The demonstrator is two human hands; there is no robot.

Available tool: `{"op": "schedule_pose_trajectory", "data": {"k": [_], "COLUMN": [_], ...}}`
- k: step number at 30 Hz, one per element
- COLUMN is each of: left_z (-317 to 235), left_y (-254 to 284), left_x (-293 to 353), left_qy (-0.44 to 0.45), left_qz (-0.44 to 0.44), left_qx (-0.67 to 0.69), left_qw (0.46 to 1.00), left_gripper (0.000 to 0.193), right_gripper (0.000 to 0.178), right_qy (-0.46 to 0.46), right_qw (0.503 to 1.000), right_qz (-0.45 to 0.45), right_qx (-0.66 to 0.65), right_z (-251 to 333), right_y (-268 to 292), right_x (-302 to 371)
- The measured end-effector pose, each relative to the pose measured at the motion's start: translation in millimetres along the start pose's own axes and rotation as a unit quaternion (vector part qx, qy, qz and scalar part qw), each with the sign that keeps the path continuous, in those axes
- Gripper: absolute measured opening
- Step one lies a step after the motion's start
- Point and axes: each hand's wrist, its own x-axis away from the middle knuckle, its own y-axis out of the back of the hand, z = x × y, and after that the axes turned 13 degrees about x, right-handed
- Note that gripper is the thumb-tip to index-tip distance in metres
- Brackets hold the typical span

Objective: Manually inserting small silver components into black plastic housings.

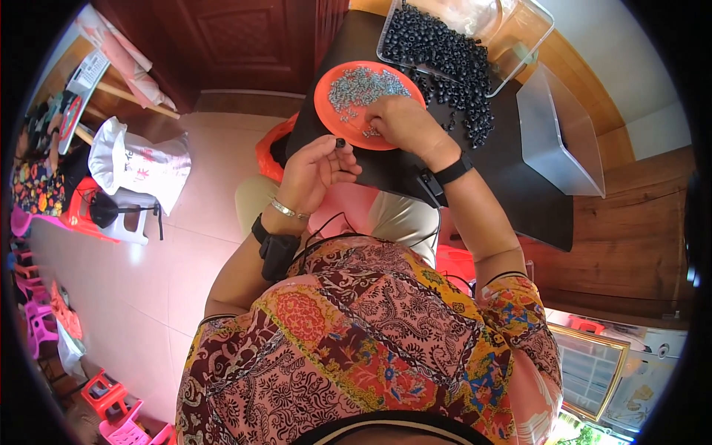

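My left hand [315, 172] pinches a small black ring-shaped part [340, 142] between thumb and fingers, just below the orange plate [326, 111]. That plate holds several small silver screws [363, 85]. My right hand [404, 122] rests on the plate's lower right edge, fingertips curled down among the screws; whether it holds one is hidden. Both wrists wear black bands. A heap of black ring parts [452, 63] spills from a clear plastic tray [519, 37] onto the black table [519, 193].
A clear plastic bin [556, 133] stands at the table's right. A wooden door [237, 44] is beyond the table. On the tiled floor to the left are a white bag [141, 159], pink and red plastic stools [104, 393], and an orange bag [271, 148].
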Motion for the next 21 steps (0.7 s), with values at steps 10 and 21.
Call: {"op": "schedule_pose_trajectory", "data": {"k": [10,21], "left_z": [1.1,1.2], "left_y": [1.8,-0.5], "left_x": [-1.5,0.0], "left_qy": [0.004,0.007], "left_qz": [-0.013,-0.021], "left_qx": [0.010,0.010], "left_qw": [1.000,1.000], "left_gripper": [0.024,0.025], "right_gripper": [0.010,0.006], "right_qy": [-0.004,0.037], "right_qw": [0.999,0.998], "right_qz": [-0.041,-0.012], "right_qx": [0.024,0.043], "right_z": [-5.1,3.7], "right_y": [12.0,-0.6], "right_x": [6.7,-1.3]}}
